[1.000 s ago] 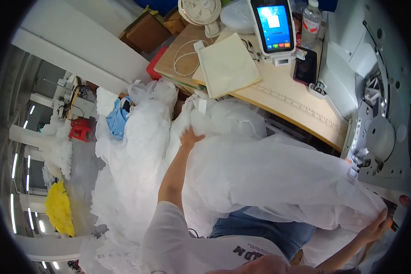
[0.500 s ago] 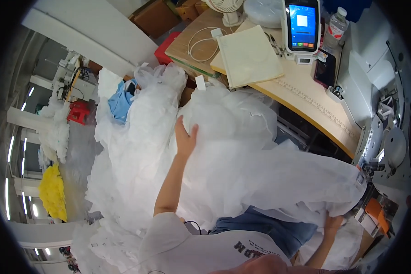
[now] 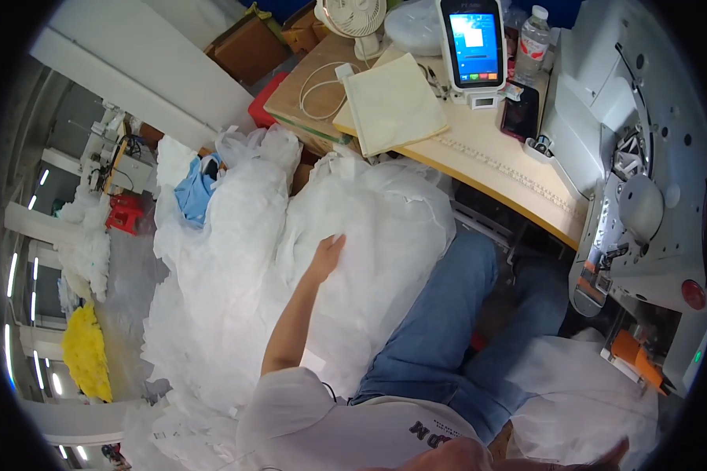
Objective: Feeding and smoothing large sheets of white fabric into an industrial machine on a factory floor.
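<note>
A: Starting with the left hand (image 3: 327, 257): open or closed?

B: Closed, with fingers drawn together on the white fabric (image 3: 385, 196). Cannot make out the exact fold pinched; covered by the knuckles.

A: And lying where, relative to that grip?

B: Under it and all around it. Spread broadest beyond the knuckles and off to the right, bulging up toward the edge of the table (image 3: 479, 129), then running down beside the forearm to the lap. Resting against the jeans (image 3: 440, 306) on the right side.

A: Seeing more to the left?

B: Yes, heaped into a second white pile (image 3: 236, 228), touching the first, with a blue cloth (image 3: 196, 192) lying at its upper left.

A: And the right hand (image 3: 607, 457)?

B: Barely in view, down at the lower rim, dark and partly cut off. Cannot tell whether open or closed. Near a sheer white piece (image 3: 589, 385), draped low beside the jeans, well apart from the left hand and below the sewing machine (image 3: 636, 196).

A: Touching that sheer piece?

B: Cannot tell.
</note>
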The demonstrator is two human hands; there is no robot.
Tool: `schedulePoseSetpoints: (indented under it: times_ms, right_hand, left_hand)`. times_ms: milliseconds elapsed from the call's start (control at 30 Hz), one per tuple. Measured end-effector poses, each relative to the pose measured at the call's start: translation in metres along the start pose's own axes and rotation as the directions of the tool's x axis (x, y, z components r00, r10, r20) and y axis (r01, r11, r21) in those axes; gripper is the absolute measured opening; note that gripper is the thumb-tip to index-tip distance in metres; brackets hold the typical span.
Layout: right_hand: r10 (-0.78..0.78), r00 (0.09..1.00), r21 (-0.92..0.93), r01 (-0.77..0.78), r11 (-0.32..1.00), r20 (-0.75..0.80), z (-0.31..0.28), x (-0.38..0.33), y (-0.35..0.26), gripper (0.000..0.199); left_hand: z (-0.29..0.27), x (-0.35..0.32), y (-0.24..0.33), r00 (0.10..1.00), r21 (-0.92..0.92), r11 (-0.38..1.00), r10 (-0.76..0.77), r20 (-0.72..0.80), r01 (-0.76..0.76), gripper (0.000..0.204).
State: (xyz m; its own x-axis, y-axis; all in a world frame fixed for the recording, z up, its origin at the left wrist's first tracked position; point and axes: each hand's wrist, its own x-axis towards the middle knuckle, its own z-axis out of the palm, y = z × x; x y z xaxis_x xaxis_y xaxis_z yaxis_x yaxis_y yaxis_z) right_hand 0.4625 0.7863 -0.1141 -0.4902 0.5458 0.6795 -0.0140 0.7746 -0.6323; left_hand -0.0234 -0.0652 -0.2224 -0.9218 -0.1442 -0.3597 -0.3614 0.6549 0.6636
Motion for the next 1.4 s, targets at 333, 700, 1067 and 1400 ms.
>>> schedulePoseSetpoints:
  times_ms: [333, 700, 1067, 1400]
  right_hand:
    - [-0.421, 0.589, 0.644, -0.232, 0.729, 0.689, 0.516, -0.013, -0.47, 0.1]
    - [0.343, 0.652, 0.14, -0.571, 0.809, 0.677, 0.443, 0.007, -0.338, 0.016]
    - [0.581, 0.355, -0.508, -0.284, 0.813, 0.732, 0.282, 0.029, -0.247, 0.014]
    - [0.679, 0.28, 0.062, -0.943, 0.326, 0.679, 0.295, 0.04, -0.248, 0.013]
  left_hand:
    - [-0.142, -0.137, 0.239, 0.962, -0.57, 0.788, -0.105, 0.251, 0.235, 0.036]
    - [0.006, -0.195, 0.203, 0.791, 0.496, 0.659, 0.603, 0.102, -0.566, 0.075]
    - [-0.015, 0.007, 0.16, 0.831, 0.748, 0.389, 0.393, 0.394, -0.538, 0.015]
    - [0.18, -0.15, 0.322, 0.083, -0.01, 0.095, 0.913, 0.4, -0.995, 0.044]
